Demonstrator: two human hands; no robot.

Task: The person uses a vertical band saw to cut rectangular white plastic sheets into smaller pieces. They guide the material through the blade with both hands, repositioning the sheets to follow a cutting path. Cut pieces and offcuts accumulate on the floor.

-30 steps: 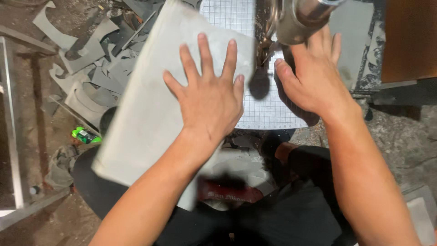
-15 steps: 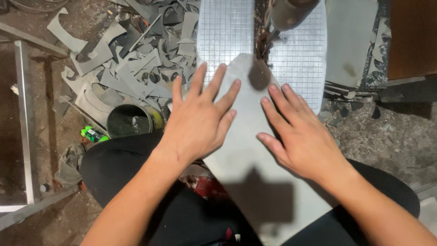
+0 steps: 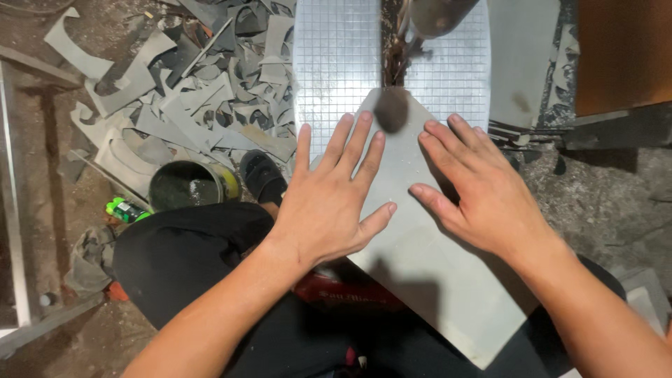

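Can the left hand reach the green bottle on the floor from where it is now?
Probably yes. The left hand lies flat on the grey sheet; the green bottle lies on the floor on its side, beside the round can, with nothing covering it.

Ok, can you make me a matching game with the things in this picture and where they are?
Things:
1. sheet
2. bucket
3. scraps
4. left hand

Places or states:
a. piled on the floor, top left
b. flat, fingers spread, on the sheet's left edge
c. round, beside the knee, left of the hands
d. grey, lying under both hands

Pairs: 1-d, 2-c, 3-a, 4-b
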